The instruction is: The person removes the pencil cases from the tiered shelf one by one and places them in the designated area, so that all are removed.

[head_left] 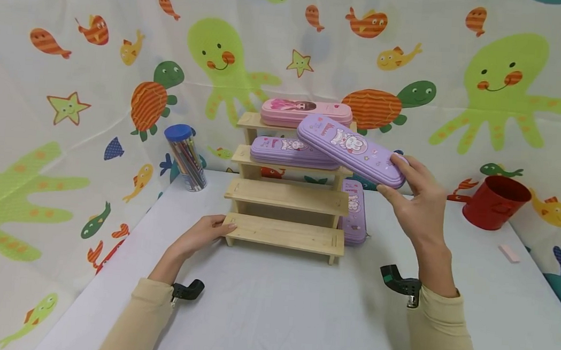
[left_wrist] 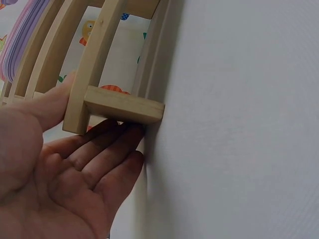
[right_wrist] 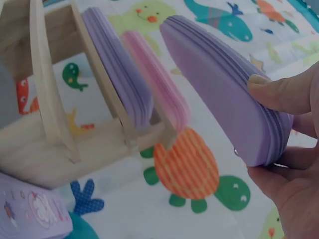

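Observation:
My right hand [head_left: 416, 202] pinches one end of a purple pencil case [head_left: 351, 150] with a cartoon on its lid. The case is held up in the air, tilted, its far end higher and overlapping the upper steps in the head view. With the thumb on the lowest step and the fingers against its leg, my left hand [head_left: 204, 234] grips the left end of a wooden stepped shelf [head_left: 286, 195]. A pink pencil case [head_left: 305, 114] lies on the top step, and another purple pencil case [head_left: 291, 152] on the step below it.
One more purple pencil case [head_left: 354, 211] leans beside the shelf's right side. A blue-lidded tube of pencils [head_left: 185, 157] stands at the back left. On the right are a red watering can [head_left: 494, 203] and a small pink block [head_left: 510, 253]. A sea-animal curtain [head_left: 317, 49] hangs behind.

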Available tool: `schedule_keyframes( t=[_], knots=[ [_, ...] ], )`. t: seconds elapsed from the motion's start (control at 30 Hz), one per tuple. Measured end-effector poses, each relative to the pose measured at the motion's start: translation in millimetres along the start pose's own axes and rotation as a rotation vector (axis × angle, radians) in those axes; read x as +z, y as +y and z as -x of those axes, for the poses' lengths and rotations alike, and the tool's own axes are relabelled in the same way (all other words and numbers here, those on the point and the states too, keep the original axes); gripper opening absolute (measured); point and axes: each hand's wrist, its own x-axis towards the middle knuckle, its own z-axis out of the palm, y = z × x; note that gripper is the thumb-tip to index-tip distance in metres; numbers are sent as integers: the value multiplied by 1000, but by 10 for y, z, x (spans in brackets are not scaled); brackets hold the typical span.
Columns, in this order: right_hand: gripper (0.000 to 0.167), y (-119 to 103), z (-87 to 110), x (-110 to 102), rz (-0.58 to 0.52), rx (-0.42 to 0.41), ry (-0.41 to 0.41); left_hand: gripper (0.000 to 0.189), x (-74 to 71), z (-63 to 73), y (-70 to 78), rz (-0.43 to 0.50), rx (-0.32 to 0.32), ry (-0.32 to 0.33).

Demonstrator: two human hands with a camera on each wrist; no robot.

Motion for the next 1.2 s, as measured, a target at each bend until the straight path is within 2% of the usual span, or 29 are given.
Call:
schedule_keyframes(
  t=[0.23,0.53,0.83,0.93,1.03,1.2],
  knots=[
    [57,142,-52,-187,-5,36,98,57,2,-23,-13,-5,-3,5],
    [52,346,-32,-414,44,141,174,54,4,-19,3,1,2,3],
    [49,499,-22,-532,78,294,189,48,-19,165,322,16,2,-15],
    [48,560,-15,-548,84,329,195,49,-25,197,359,12,0,-20],
    [47,613,-3,-568,124,380,187,49,-22,175,325,10,-8,-19],
    [47,719,17,-607,237,480,117,52,-3,60,151,11,-15,-5]
  ],
)
